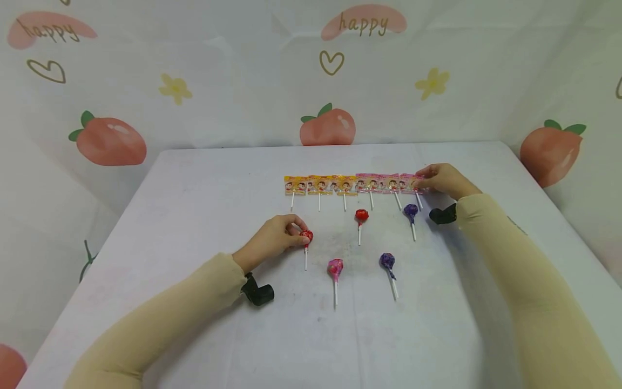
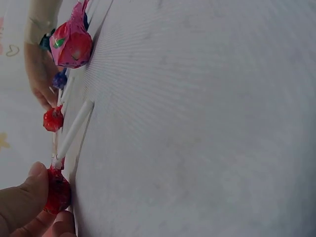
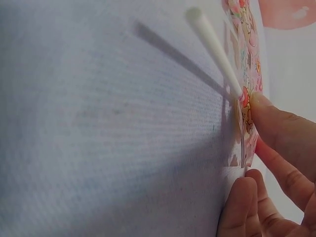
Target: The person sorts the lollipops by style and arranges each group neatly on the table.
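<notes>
My left hand (image 1: 277,237) pinches the head of a red-wrapped lollipop (image 2: 59,190) between thumb and fingers; its white stick points toward the near side of the table. At the right end of a row of flat-wrapped lollipops, my right hand (image 1: 444,180) pinches the edge of a pink-packet lollipop (image 3: 249,106), whose stick also points nearer. Between the hands lie a second red lollipop (image 1: 362,215) and a purple lollipop (image 1: 411,210). Closer to the front are a pink lollipop (image 1: 335,267) and another purple lollipop (image 1: 387,261).
Left of the right hand, the row continues with pink packets (image 1: 371,182) and three yellow packets (image 1: 319,185), edges touching or nearly so. Everything lies on a white-covered table (image 1: 218,183). Behind it hangs a white cloth (image 1: 243,81) printed with peaches. Each wrist carries a black camera mount (image 1: 257,292).
</notes>
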Demonstrator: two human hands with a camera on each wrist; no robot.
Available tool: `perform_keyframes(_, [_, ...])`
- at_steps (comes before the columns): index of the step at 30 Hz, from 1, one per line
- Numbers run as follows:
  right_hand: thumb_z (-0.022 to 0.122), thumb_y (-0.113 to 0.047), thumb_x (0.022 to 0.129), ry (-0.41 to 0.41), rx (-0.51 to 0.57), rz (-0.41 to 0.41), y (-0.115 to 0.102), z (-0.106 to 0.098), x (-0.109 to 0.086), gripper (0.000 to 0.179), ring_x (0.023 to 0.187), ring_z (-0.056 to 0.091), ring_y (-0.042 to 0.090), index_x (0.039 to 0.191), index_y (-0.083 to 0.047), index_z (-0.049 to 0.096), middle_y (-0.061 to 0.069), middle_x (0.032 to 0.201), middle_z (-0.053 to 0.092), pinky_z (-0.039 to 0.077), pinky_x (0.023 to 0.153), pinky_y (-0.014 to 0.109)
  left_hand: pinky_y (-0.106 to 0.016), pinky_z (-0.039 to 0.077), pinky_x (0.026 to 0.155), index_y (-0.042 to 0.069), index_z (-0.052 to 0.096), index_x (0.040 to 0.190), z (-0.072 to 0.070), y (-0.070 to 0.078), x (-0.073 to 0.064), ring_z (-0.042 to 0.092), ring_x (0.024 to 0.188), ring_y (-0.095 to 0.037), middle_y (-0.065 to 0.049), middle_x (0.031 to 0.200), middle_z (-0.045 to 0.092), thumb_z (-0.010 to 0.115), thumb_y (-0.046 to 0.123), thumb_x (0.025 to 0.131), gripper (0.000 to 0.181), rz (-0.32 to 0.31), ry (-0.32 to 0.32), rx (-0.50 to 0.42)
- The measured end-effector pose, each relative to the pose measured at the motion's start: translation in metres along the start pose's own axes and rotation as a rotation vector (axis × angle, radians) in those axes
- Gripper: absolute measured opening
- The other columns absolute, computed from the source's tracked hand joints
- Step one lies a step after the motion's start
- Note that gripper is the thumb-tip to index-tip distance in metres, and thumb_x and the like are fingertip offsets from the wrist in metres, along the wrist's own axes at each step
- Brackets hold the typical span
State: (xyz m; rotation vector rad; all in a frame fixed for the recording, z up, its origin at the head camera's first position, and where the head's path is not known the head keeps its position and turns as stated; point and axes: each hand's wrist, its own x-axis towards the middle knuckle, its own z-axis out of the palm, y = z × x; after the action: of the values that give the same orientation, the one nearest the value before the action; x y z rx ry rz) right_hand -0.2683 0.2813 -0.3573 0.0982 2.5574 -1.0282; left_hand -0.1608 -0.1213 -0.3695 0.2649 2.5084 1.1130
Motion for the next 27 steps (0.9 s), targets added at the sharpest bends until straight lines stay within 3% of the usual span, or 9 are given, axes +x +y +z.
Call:
perform_keyframes(12, [0.06,-0.027,0.097,-0.02,-0.004,-0.008,-0.001,-0.001,-0.001,0.055,0.102,0.043,0.029,0.139,0.003,0.042,0.026,0.136,0.041,0.039,0.09,0.037,-0.025,0.038,0.061,0.017,0.064,0.1,0.001,-0.003,0.002,0.049,0.066,-0.013,0.0,0.074,0.058,0.075,0.025,0.086,0.019,0.036,0.009,0.086])
perform_keyframes(19, [0.06,-0.027,0.097,-0.038,0.005,-0.039,0.002,-0.003,-0.002,0.057,0.098,0.05,0.024,0.141,0.002,0.04,0.029,0.141,0.039,0.042,0.093,0.038,-0.025,0.037,0.06,0.017,0.064,0.1,0.001,-0.002,0.002,0.048,0.065,-0.013,0.0,0.073,0.056,0.074,0.025,0.086,0.02,0.047,0.001,0.108])
perform_keyframes(23, [0.057,-0.025,0.098,-0.047,0.021,-0.055,-0.001,-0.006,-0.005,0.058,0.111,0.05,0.034,0.144,0.003,0.035,0.033,0.146,0.033,0.039,0.104,0.049,-0.025,0.038,0.061,0.016,0.064,0.101,0.002,-0.001,0.001,0.048,0.066,-0.013,0.0,0.073,0.056,0.074,0.024,0.086,0.02,0.048,0.001,0.112])
perform_keyframes(27, [0.055,-0.026,0.099,-0.011,0.021,-0.08,-0.016,-0.009,-0.014,0.06,0.128,0.039,0.046,0.146,0.001,0.031,0.034,0.149,0.028,0.032,0.109,0.058,-0.025,0.038,0.061,0.016,0.064,0.101,0.001,-0.002,0.001,0.048,0.066,-0.013,0.0,0.073,0.056,0.075,0.024,0.086,0.02,0.053,0.004,0.116])
